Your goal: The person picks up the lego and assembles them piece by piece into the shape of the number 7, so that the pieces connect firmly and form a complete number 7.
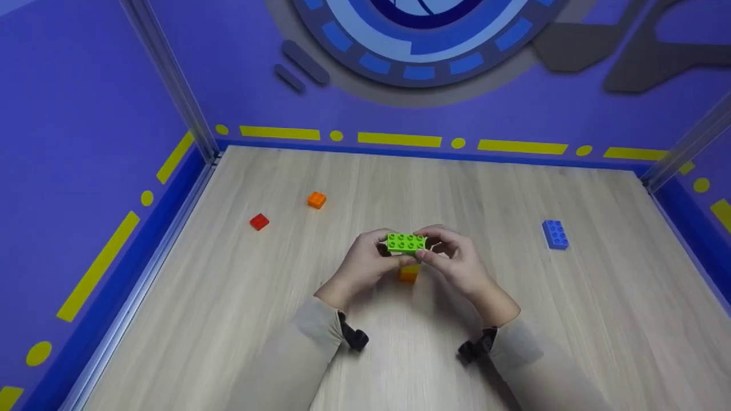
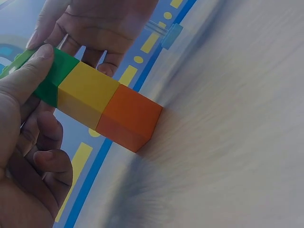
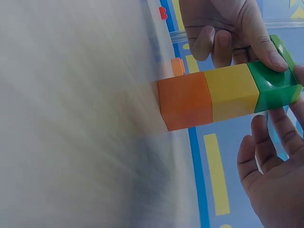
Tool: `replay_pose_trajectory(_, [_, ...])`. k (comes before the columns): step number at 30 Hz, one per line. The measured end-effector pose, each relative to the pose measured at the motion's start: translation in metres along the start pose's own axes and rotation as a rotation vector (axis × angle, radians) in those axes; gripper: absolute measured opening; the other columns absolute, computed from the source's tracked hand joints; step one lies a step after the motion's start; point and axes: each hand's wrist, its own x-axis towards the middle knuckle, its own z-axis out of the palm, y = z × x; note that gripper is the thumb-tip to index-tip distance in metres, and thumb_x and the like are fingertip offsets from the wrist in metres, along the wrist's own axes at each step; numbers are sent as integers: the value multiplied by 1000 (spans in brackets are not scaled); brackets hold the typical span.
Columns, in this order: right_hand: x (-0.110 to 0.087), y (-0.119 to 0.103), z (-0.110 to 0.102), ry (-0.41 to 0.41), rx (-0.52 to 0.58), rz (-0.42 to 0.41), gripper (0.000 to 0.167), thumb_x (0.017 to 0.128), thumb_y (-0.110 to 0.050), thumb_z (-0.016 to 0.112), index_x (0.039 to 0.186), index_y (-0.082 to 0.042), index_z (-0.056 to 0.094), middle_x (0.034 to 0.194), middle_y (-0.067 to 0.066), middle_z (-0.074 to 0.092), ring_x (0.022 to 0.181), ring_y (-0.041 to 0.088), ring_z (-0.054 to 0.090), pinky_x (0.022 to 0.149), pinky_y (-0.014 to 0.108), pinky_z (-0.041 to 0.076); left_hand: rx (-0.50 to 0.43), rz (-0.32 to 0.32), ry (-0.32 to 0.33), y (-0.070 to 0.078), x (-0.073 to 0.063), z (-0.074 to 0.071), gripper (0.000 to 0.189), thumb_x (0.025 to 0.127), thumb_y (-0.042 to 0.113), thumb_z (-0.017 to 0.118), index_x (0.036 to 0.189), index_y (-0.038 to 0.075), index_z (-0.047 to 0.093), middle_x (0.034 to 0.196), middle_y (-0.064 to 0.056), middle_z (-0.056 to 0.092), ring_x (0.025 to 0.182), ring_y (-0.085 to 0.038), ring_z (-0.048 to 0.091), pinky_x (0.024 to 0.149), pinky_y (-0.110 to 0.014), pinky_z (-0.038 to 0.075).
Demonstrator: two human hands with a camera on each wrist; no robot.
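A column of bricks stands on the table between the hands: an orange brick [image 2: 130, 116] at the bottom, a yellow brick [image 3: 232, 94] above it, then a dark green brick [image 3: 268, 83]. At the top is a long light green brick [image 1: 406, 242] with studs facing up. The left hand [image 1: 368, 260] pinches the dark green brick, its thumb flat on the side. From the other side, the right hand [image 1: 460, 260] grips the right end of the light green brick between thumb and fingers. Whether the two green bricks are fully joined is hidden by the fingers.
On the wooden table [image 1: 228, 337], a small red brick [image 1: 259, 222] and a small orange brick [image 1: 317, 200] lie toward the back left. A long blue brick [image 1: 555, 234] lies at the right. Blue-purple walls [image 1: 400, 117] enclose the table's back and sides.
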Motion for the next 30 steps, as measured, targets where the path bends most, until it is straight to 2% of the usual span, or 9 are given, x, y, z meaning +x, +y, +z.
replay_pose_trajectory(5, [0,3,3,4,-9,-20,30,99,3,77,128,2,79,120,-1,75,106,18,65,92,26,55,15,7,-1,-1,0,0,38,93,20,97,125,10,79,120,-5,79,103,-11,72,90,-22,62])
replay_pose_trajectory(10, [-3,6,6,27,15,-42,31,100,4,75,130,1,80,123,0,76,109,18,64,94,26,52,-17,4,-21,-2,1,1,38,94,19,95,127,11,78,122,-4,79,105,-12,73,91,-23,63])
replay_pose_trajectory(17, [-7,7,8,60,102,12,29,102,5,72,132,7,76,121,-4,76,106,17,63,90,24,54,22,0,-40,1,1,2,38,95,24,95,126,14,77,121,-1,77,102,-11,69,89,-22,60])
replay_pose_trajectory(19, [-8,6,8,65,99,16,29,103,4,71,132,7,75,120,-4,76,104,17,63,90,24,54,20,-2,-46,2,2,3,37,96,24,94,126,13,76,120,-2,77,101,-12,69,87,-23,60])
replay_pose_trajectory(23, [-10,5,8,65,35,-6,28,104,1,72,133,3,75,122,-3,75,107,17,62,97,26,49,26,-12,-46,3,2,3,36,96,25,94,126,15,76,119,-1,76,99,-12,68,85,-23,59])
replay_pose_trajectory(27, [-9,6,10,47,6,-40,28,105,-1,72,134,0,74,125,2,74,109,18,61,101,28,46,86,-15,-44,6,0,0,38,97,28,93,128,16,76,121,0,76,105,-14,68,93,-29,60])
replay_pose_trajectory(30, [-9,8,12,43,6,-53,29,105,-1,73,134,-1,74,125,3,73,110,18,60,101,28,46,159,-21,-68,9,-2,-5,42,98,32,92,133,18,75,127,-1,77,111,-15,68,99,-31,57])
